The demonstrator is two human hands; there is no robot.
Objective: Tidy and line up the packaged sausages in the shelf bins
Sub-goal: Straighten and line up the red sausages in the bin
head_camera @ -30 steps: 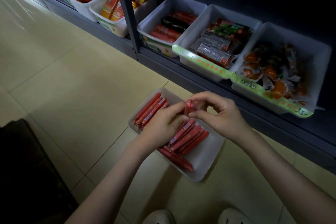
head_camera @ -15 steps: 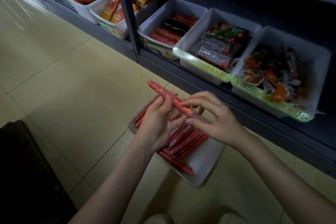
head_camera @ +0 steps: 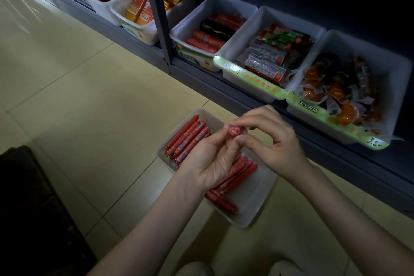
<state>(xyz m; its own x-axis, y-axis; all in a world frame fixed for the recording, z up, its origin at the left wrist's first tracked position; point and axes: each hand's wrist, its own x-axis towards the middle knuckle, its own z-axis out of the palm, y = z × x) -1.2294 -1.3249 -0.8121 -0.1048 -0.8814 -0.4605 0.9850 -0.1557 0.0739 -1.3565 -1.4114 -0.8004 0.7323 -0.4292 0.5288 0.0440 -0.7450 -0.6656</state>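
Both hands pinch one sausage [head_camera: 235, 130] end-on toward camera, left hand [head_camera: 212, 159] and right hand [head_camera: 272, 141] equally close, above floor bin [head_camera: 253, 208] rows running near-left to far-right.

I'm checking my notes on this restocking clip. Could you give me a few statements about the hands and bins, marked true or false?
1. Left hand and right hand both hold one red sausage. True.
2. The white bin below them stands on the shelf. False: it is on the tiled floor.
3. Other sausages lie in that bin. True.
4. The bin tagged 3.5 holds yellow packs. False: orange and dark wrapped snacks.
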